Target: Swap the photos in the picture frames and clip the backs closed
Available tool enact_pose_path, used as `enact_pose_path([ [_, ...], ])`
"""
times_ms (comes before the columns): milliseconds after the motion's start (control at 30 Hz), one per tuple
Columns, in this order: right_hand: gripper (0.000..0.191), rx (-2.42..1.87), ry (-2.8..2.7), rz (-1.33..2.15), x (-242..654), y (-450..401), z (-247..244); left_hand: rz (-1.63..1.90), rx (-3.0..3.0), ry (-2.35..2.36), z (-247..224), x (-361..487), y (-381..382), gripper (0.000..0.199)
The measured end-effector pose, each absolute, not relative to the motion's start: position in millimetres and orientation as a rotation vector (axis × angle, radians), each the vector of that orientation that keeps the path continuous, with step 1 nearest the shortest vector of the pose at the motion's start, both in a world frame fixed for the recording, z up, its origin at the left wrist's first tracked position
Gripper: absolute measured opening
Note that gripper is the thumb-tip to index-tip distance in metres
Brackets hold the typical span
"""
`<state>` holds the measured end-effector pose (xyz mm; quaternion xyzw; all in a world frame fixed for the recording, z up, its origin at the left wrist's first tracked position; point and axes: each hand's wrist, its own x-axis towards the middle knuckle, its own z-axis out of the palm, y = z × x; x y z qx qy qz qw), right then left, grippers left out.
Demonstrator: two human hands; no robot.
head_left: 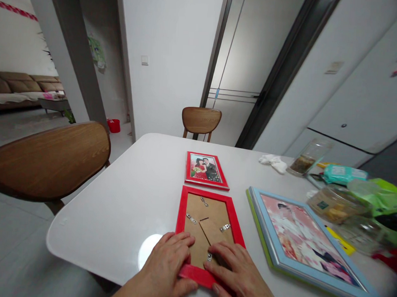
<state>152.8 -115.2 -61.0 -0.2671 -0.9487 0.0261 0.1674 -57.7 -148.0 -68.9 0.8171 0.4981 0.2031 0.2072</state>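
Left hand (169,264) and right hand (238,272) gripping near end of face-down red photo frame (211,211) on worktop (122,206), red-framed couple portrait (206,170) just beyond, blue photo frame (303,242) crowding the right

Left hand (168,264), right hand (236,274), face-down red frame (205,213) beneath

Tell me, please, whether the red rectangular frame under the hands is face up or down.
Face down: the red frame shows its flat brown backboard and silvery metal clips.
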Motion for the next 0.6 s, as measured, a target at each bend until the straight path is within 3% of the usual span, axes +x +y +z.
enact_pose_path([
  [433,0.021,-0.845,-2.659,0.216,149,-116,-53,0.580,2.266,1.401,-69,-58,-148,0.027],
  [600,0.026,-1.279,-2.362,0.015,157,-82,-61,0.608,2.259,1.396,-70,-58,-148,0.026],
])
